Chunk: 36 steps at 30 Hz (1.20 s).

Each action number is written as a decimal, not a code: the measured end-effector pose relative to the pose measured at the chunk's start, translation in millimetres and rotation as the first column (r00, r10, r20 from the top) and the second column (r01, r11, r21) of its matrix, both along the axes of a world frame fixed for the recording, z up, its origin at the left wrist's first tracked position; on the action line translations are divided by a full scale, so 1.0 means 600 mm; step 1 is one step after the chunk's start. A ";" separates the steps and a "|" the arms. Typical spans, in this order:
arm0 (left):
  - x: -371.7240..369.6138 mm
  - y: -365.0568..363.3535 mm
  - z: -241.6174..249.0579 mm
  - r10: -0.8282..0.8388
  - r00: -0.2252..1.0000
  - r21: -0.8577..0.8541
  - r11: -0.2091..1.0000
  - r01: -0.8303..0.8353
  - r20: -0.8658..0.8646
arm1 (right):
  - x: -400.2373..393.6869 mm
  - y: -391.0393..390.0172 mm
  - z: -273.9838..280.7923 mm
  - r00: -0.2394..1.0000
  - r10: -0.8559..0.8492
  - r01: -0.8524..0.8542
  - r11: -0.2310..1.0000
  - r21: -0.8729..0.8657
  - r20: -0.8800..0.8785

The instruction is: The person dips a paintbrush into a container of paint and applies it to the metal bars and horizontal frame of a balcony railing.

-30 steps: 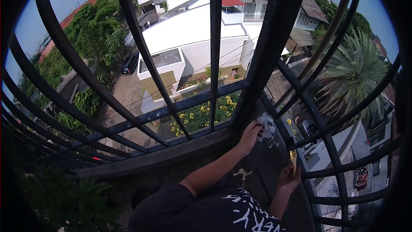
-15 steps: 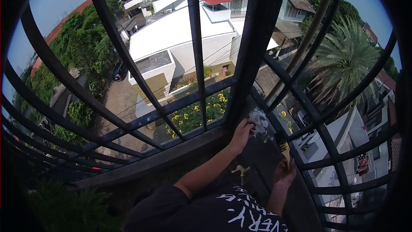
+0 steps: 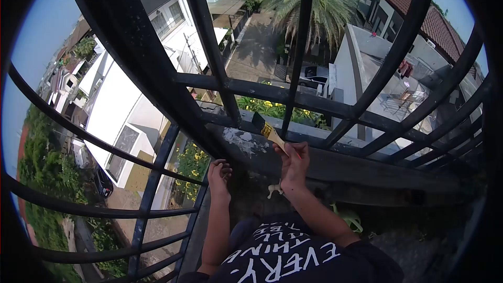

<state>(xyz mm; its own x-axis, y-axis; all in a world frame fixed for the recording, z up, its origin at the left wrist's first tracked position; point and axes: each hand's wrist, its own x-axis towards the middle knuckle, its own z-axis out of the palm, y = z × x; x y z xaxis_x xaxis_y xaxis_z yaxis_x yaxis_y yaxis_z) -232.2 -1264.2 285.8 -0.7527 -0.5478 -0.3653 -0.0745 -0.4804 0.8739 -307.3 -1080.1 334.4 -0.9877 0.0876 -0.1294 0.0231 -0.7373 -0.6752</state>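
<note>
A paintbrush (image 3: pixel 273 135) with a pale handle, a yellow printed band and dark bristles is pinched in my right hand (image 3: pixel 295 166). Its bristle end points up and left, overlapping the lower part of the dark metal railing (image 3: pixel 319 102). Left of it, my left hand (image 3: pixel 219 174) has its fingers curled, with nothing seen in them, beside the corner post (image 3: pixel 152 68). Between and beyond my hands, a patch of whitish, flaking paint (image 3: pixel 243 140) marks the dark ledge (image 3: pixel 335 162).
A cream tap (image 3: pixel 274 189) stands below my right wrist. Bars of the railing rise in front and curve round both sides. Past them are yellow flowers (image 3: pixel 272 106), a palm tree (image 3: pixel 314 0), a driveway and white-walled houses far below.
The view has turned to the right, bringing the palm and right-hand railing to the middle. The paintbrush in my right hand has risen toward the railing; my left hand stays curled near the corner.
</note>
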 end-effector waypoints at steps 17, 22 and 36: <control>-0.031 -0.055 -0.028 -0.114 0.979 -0.013 0.993 0.118 0.167 | -0.001 -0.191 -0.047 0.805 -0.083 0.485 0.663 0.570 -0.587; -0.037 -0.067 -0.055 -0.239 0.955 -0.158 0.951 0.266 0.173 | -0.008 -0.208 -0.039 0.859 -0.142 0.437 0.702 0.562 -0.492; -0.044 -0.045 -0.064 -0.354 0.903 -0.129 0.911 0.392 0.245 | -0.020 -0.210 -0.052 0.894 -0.185 0.360 0.841 0.405 -0.409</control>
<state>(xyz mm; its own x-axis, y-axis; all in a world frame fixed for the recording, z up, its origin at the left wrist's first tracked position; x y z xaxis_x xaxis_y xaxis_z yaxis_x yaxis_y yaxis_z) -258.6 -1291.1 247.7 -0.8296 -0.3100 -0.4645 -0.4104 -0.2256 0.8835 -319.4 -1206.2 303.4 -0.8859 0.3227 0.3333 -0.4258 -0.2803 -0.8603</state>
